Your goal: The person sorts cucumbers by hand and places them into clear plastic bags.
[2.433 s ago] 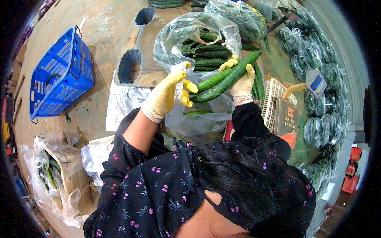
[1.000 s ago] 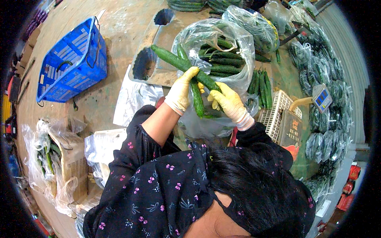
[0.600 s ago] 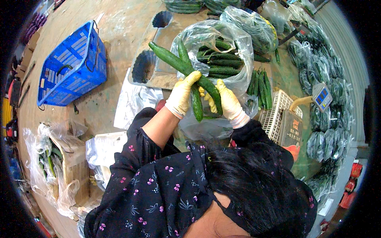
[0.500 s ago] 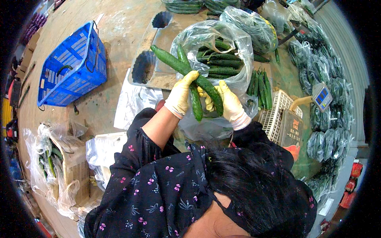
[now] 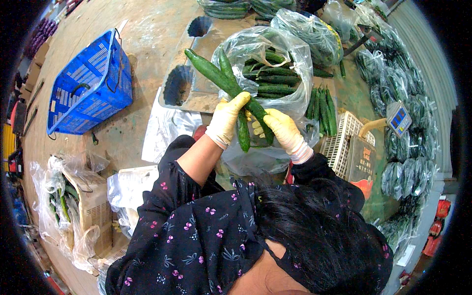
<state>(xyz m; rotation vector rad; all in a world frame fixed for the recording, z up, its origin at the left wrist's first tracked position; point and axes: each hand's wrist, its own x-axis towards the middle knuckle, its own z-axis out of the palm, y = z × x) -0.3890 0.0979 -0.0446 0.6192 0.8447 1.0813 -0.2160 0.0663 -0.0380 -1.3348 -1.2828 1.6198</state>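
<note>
Two green cucumbers cross in front of me, above the near edge of an open clear plastic bag. My left hand, in a pale yellow glove, is closed around them where they cross. The longer cucumber slants from upper left to lower right. Steeper lies the second cucumber, its lower end sticking out below my left hand. My right hand, gloved the same way, is closed at the lower end of the longer cucumber; some of its fingers are hidden behind it. Several cucumbers lie inside the bag.
Loose cucumbers lie right of the bag, beside a white crate and a scale display. Filled bags line the right wall. At left stands a blue basket; a bag-lined crate sits nearer.
My right hand has shifted slightly left and closed its thumb and fingers onto the longer cucumber's lower end. Both cucumbers, still in my left hand, have barely moved.
</note>
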